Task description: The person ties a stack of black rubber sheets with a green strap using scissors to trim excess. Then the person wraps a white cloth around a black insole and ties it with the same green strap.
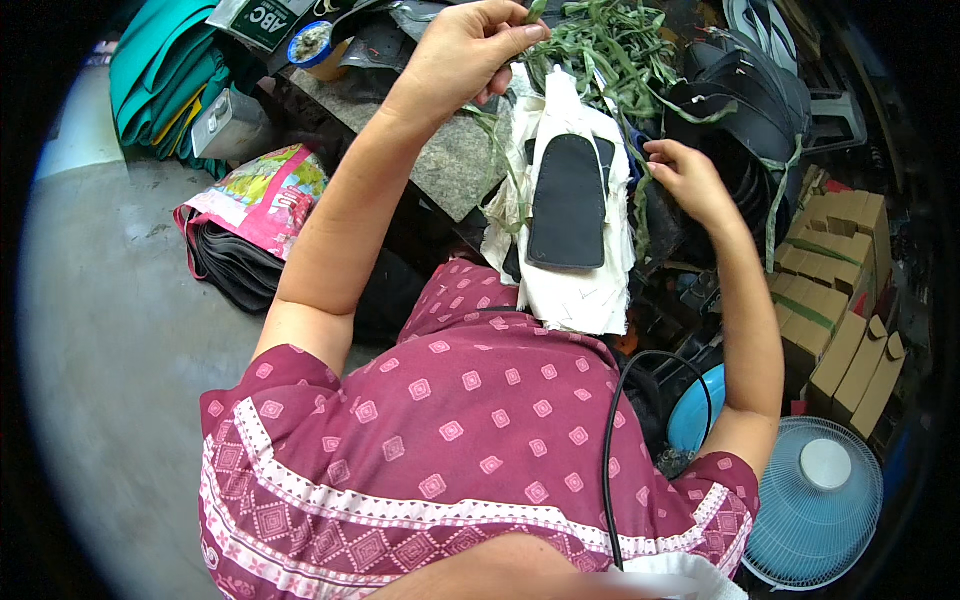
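My left hand (455,55) is raised at the top of the view, thumb and fingertips pinched on the end of a green fabric strip (536,11). My right hand (690,180) is at the right of the white cloth, fingers curled with thumb and forefinger close together. Whether something thin is between them I cannot make out; a green strip hangs beside those fingertips. Between my hands, a black sole-shaped piece (568,205) with a rounded far end rests on the frayed white cloth (575,300). Beyond it is a tangled heap of green strips (625,45).
Left of the cloth is a grey stone slab (455,165). A blue-rimmed tub (312,45), a pink patterned bag (265,195) and folded green sheets (165,75) stand farther left. Cardboard boxes (815,270), black curved pieces (745,95) and a fan (815,505) are at right.
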{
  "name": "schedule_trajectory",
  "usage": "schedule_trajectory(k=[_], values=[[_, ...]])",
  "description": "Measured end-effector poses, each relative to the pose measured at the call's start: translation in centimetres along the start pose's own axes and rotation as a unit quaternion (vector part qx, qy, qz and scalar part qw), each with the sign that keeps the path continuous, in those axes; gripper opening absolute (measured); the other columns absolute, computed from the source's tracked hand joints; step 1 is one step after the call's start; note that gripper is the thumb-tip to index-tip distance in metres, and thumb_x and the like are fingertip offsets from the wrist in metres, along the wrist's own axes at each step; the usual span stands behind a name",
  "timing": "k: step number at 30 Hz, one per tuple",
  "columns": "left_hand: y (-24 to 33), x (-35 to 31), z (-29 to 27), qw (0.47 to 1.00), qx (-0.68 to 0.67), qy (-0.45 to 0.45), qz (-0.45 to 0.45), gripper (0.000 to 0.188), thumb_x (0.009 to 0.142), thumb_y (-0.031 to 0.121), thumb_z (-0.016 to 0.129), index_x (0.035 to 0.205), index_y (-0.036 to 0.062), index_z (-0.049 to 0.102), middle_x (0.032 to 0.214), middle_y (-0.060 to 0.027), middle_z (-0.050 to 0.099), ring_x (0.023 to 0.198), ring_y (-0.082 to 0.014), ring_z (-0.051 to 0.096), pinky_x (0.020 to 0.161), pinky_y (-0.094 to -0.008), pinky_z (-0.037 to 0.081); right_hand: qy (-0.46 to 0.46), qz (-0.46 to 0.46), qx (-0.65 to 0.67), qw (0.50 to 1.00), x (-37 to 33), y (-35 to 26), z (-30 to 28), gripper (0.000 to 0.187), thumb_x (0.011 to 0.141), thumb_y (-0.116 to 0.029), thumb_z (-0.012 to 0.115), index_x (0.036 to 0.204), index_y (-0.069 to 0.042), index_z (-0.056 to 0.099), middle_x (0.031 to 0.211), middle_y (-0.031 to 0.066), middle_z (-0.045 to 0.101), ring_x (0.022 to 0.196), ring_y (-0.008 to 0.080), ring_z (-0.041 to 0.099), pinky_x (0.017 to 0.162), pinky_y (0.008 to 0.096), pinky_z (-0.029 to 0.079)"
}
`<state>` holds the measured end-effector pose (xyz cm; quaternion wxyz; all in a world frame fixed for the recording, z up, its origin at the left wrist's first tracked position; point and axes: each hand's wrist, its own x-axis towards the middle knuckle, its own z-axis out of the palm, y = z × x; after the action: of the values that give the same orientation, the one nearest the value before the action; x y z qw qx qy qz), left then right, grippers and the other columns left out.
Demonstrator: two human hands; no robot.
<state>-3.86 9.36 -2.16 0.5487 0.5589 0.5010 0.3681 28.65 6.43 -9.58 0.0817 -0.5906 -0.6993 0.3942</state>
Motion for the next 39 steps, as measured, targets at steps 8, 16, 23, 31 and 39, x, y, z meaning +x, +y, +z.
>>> schedule_trajectory(k=[8, 16, 23, 31, 39], values=[[-2.8, -0.1, 1.0, 0.99, -0.116, -0.06, 0.051, 0.024, 0.094, 0.011, 0.065, 0.116, 0.0017, 0.065, 0.082, -0.0007, 0.062, 0.071, -0.0084, 0.062, 0.065, -0.0229, 0.056, 0.086, 0.094, -0.325, 0.937, 2.2, 1.9, 5.3, 0.033, 0.081, -0.021, 0.07, 0.106, -0.003, 0.059, 0.098, 0.0223, 0.07, 0.091, 0.0386, 0.069, 0.079, 0.0482, 0.055], [-3.7, 0.3, 1.7, 0.987, -0.147, 0.014, 0.058, 0.016, 0.089, 0.002, 0.066, 0.103, -0.0024, 0.062, 0.087, -0.0095, 0.067, 0.075, -0.0165, 0.07, 0.067, -0.027, 0.059, -0.022, 0.181, 0.063, 0.981, -2.1, 2.8, 1.6, 0.028, 0.088, -0.022, 0.058, 0.107, -0.002, 0.063, 0.086, 0.0133, 0.071, 0.071, 0.0192, 0.064, 0.064, 0.0306, 0.049], [-3.4, 1.0, 1.7, 0.986, -0.141, 0.058, 0.061, 0.01, 0.087, 0.004, 0.069, 0.094, -0.0001, 0.063, 0.078, -0.0056, 0.066, 0.064, -0.0112, 0.065, 0.056, -0.0223, 0.052, 0.012, 0.059, 0.334, 0.941, -10.8, -1.0, -2.3, 0.041, 0.094, -0.038, 0.058, 0.11, -0.001, 0.06, 0.074, 0.0036, 0.064, 0.063, 0.0089, 0.056, 0.061, 0.0207, 0.039], [-1.7, 0.0, 6.1, 0.99, -0.123, -0.007, 0.068, 0.01, 0.083, 0.004, 0.072, 0.088, 0.0007, 0.064, 0.069, -0.0029, 0.064, 0.056, -0.0073, 0.06, 0.045, -0.0199, 0.044, -0.088, 0.031, 0.313, 0.945, -11.0, -6.7, -1.4, 0.067, 0.087, -0.066, 0.059, 0.106, -0.002, 0.059, 0.072, 0.0056, 0.063, 0.064, 0.0112, 0.058, 0.058, 0.0245, 0.043], [-1.2, 0.2, 4.8, 0.988, -0.11, 0.039, 0.099, 0.008, 0.084, 0.005, 0.072, 0.088, 0.0021, 0.066, 0.07, -0.0013, 0.064, 0.057, -0.0058, 0.059, 0.047, -0.0183, 0.042, 0.037, 0.095, 0.325, 0.94, -7.9, -4.2, -0.3, 0.04, 0.096, -0.044, 0.061, 0.085, -0.005, 0.059, 0.056, -0.0016, 0.048, 0.046, 0.0071, 0.047, 0.046, 0.0208, 0.036]])
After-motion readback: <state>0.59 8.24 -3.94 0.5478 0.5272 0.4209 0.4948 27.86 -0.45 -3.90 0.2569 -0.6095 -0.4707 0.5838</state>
